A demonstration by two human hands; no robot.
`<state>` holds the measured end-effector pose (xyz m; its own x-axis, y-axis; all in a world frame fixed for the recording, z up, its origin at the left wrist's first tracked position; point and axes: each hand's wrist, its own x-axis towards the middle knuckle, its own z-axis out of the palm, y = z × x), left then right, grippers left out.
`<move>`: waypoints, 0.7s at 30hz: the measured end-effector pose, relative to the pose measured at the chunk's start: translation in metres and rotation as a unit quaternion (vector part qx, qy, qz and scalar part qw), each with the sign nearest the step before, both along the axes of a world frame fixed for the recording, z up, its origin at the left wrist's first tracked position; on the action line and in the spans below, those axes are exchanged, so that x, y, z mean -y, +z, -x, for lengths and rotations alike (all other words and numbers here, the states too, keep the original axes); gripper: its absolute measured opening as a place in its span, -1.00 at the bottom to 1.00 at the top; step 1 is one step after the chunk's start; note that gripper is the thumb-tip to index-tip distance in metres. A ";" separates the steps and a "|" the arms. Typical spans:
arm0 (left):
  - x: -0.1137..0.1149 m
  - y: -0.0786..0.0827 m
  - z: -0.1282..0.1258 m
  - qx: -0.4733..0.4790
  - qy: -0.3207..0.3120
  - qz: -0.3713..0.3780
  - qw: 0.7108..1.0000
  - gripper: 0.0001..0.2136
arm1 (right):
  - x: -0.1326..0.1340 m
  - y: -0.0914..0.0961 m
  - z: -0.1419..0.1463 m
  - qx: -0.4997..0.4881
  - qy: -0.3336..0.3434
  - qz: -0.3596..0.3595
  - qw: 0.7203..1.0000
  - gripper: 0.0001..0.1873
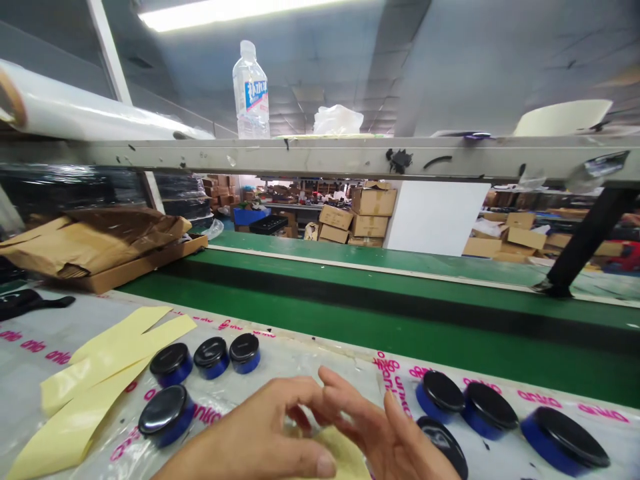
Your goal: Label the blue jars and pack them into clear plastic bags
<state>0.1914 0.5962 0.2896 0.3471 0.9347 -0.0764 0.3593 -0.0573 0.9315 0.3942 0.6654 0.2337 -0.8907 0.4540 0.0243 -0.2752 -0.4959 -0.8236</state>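
Observation:
My left hand (pixel 265 427) is low in the middle of the view, its fingers loosely curled and the thumb apart from them. My right hand (pixel 385 433) faces it, fingers stretched toward the left hand and overlapping it, thumb raised. Between and below them shows a yellow piece (pixel 343 450), perhaps paper; most of it is hidden, and neither hand visibly grips it. A black-topped, blue-sided round cap (pixel 443 443) lies beside my right hand. Another such cap (pixel 166 413) is left of my left hand.
Several more round caps (pixel 245 352) stand on the plastic-covered table (pixel 280 357), with yellow strips (pixel 100 387) at left. Behind runs a green belt (pixel 320 313). Across it hangs a shelf beam (pixel 320 155) bearing a bottle (pixel 251 97). A cardboard tray (pixel 145 263) holds brown paper.

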 end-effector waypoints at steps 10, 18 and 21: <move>-0.017 -0.024 -0.019 0.256 -0.134 0.163 0.943 -0.45 | 0.007 -0.002 0.002 -0.067 0.052 0.061 0.994 -0.26; -0.012 -0.034 -0.011 0.218 -0.104 0.167 0.956 -0.41 | 0.009 -0.007 -0.002 -0.062 0.055 0.061 0.995 -0.19; -0.011 -0.033 -0.011 0.218 -0.109 0.164 0.956 -0.41 | 0.009 -0.010 -0.003 -0.027 0.036 0.044 0.998 -0.13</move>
<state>0.2020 0.6075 0.2568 0.5960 0.7874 -0.1576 -0.0542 0.2353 0.9704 0.3971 0.6567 0.2241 -0.9194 0.3918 0.0353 -0.2790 -0.5863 -0.7605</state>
